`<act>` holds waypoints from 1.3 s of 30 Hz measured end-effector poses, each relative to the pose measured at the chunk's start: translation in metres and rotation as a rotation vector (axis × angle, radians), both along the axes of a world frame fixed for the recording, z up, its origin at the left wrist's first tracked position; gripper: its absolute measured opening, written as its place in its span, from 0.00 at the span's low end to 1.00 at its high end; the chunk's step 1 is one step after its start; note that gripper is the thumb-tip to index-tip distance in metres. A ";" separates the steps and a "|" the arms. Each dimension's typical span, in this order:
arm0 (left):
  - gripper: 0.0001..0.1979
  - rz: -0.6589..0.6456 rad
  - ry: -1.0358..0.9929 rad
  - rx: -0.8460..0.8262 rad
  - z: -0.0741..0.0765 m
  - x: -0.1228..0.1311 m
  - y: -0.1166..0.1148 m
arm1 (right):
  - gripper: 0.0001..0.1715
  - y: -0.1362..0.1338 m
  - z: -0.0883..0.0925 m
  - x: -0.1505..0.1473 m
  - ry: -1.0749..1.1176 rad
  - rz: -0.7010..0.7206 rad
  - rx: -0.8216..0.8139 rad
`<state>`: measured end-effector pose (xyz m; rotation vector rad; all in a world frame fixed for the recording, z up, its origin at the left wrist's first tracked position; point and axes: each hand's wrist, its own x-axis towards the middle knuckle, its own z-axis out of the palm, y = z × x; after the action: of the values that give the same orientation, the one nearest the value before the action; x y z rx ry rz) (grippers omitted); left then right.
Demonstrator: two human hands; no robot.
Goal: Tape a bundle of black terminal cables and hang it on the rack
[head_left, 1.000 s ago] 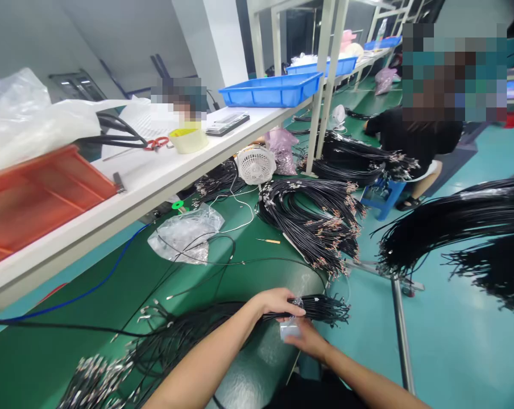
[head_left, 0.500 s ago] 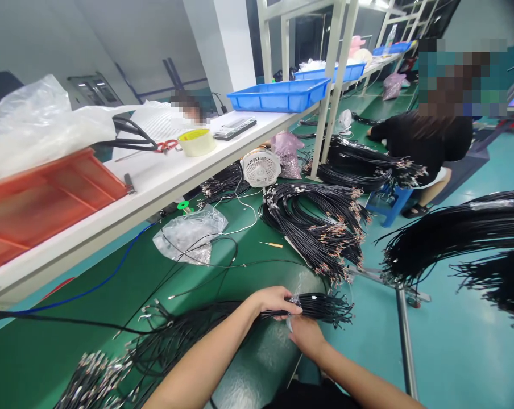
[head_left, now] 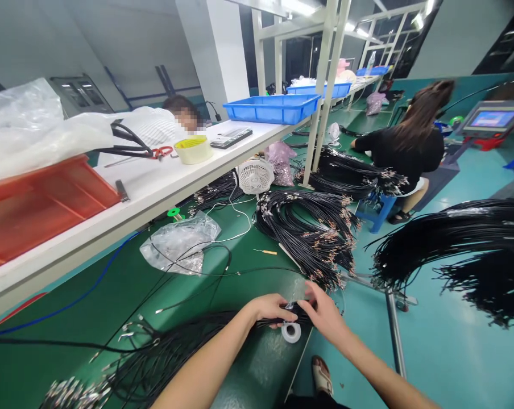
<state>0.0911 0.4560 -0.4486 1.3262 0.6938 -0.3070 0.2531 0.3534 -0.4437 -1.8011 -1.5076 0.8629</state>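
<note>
Black-sheathed cables are lying in a loose bundle [head_left: 184, 341] on the green desk [head_left: 223, 292], their metallic ends [head_left: 71, 395] fanning out at the lower left. From there the bundle's long axis is running rightward and slightly away from the person, passing through the left hand [head_left: 274, 308] and on toward the right hand [head_left: 323, 311]. The left hand is closing snugly around the cables, its thumb lying over the near side. The right hand is hovering with thumb and forefinger partly spread, just past the left fingertips; whether it is pinching anything, the view isn't showing clearly.

Clear film [head_left: 297, 289] is standing up between the two hands, crossing the bundle rather than following it. Its upper part is sitting nearest the right fingers, while its lower part is meeting the cables beside the left thumb. A white roll [head_left: 291, 340] is showing its dark core on the near side of the bundle, right below the left fingertips; what is supporting it is hard to tell.

Beyond the hands, coiled cables [head_left: 308, 227] are resting near an orange-handled tool [head_left: 269, 253].
</note>
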 end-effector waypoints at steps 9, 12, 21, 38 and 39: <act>0.20 -0.019 0.003 0.100 0.011 -0.002 -0.002 | 0.11 0.088 -0.054 -0.010 0.212 0.329 -0.225; 0.17 -0.005 0.049 0.156 0.012 -0.002 -0.004 | 0.11 0.090 -0.065 -0.007 0.211 0.453 -0.348; 0.08 0.029 0.244 0.315 0.007 0.003 -0.011 | 0.11 0.098 -0.066 -0.001 0.126 0.592 -0.661; 0.12 -0.029 0.214 0.524 0.008 0.000 -0.010 | 0.13 0.083 -0.048 0.003 -0.015 0.147 -0.422; 0.10 -0.039 0.219 0.521 0.007 0.000 -0.008 | 0.13 0.072 -0.045 0.007 -0.025 0.070 -0.332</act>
<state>0.0916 0.4479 -0.4413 1.8192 0.9751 -0.3175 0.2601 0.4250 -0.4884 -2.0068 -1.5204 1.1860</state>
